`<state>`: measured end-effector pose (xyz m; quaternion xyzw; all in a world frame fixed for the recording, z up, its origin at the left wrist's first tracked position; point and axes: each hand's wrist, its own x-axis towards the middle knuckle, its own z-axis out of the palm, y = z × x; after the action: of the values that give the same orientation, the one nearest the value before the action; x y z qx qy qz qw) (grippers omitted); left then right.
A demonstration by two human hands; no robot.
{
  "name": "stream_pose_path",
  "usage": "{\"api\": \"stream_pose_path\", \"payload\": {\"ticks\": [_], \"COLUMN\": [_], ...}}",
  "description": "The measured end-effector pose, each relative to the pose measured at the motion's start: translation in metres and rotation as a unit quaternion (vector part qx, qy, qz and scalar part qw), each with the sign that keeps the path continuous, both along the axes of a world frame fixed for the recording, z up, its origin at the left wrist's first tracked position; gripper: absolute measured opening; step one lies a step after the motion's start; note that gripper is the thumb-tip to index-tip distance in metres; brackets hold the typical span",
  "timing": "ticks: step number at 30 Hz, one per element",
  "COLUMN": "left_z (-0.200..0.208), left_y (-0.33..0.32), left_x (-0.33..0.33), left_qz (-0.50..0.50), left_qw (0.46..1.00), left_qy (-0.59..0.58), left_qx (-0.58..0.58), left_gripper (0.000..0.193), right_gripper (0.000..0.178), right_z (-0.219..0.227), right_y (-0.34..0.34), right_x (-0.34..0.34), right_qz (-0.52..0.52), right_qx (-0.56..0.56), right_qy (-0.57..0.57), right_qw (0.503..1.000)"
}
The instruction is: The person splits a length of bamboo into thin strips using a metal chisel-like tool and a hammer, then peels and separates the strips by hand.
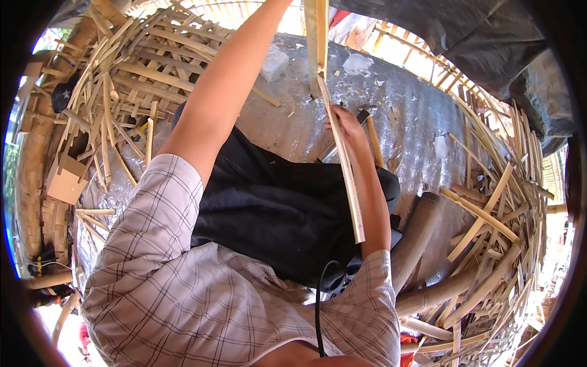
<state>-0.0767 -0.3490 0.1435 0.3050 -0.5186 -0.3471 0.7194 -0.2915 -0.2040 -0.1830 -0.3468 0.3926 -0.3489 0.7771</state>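
My left arm [223,79] reaches up and away, and its hand lies beyond the upper edge of the picture. Near the middle, my right hand [347,125] is closed around a long, thin bamboo strip [347,171], fingers showing on both sides of it. The strip slants down over my right forearm toward my lap. Its far end meets a thicker split bamboo piece [317,40] that runs out at the top. Behind my right wrist, a tool with a dark end [362,117] shows in part; I cannot tell whether the hand also touches it.
A grey, worn sheet [416,110] covers the ground. Bamboo strips [165,52] pile up at the left, more cut pieces [489,214] at the right. A thick bamboo pole [419,235] lies beside my right knee. A small cardboard box [66,179] stands far left; dark plastic [452,30] hangs upper right.
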Motion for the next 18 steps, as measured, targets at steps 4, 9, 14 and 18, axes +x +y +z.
{"api": "stream_pose_path", "payload": {"ticks": [4, 9, 14, 18], "left_z": [0.001, 0.003, 0.004, 0.002], "left_y": [0.0, -0.007, -0.004, -0.002], "left_x": [0.001, 0.002, -0.005, -0.003], "left_qz": [0.01, 0.018, 0.015, 0.021], "left_qw": [1.0, 1.0, 1.0, 1.0], "left_qy": [0.003, 0.003, 0.009, 0.005], "left_qx": [0.01, 0.003, 0.015, 0.01], "left_gripper": [0.044, 0.043, 0.042, 0.042], "right_gripper": [0.02, 0.021, 0.022, 0.022], "right_z": [0.023, 0.034, 0.063, 0.081], "right_y": [0.012, 0.028, 0.037, 0.034], "right_x": [0.001, 0.01, -0.003, -0.033], "right_qz": [-0.038, -0.11, -0.154, -0.197], "right_qx": [0.017, -0.063, -0.074, -0.047], "right_qy": [-0.043, 0.076, -0.004, 0.039], "right_qw": [0.998, 0.989, 0.985, 0.978]}}
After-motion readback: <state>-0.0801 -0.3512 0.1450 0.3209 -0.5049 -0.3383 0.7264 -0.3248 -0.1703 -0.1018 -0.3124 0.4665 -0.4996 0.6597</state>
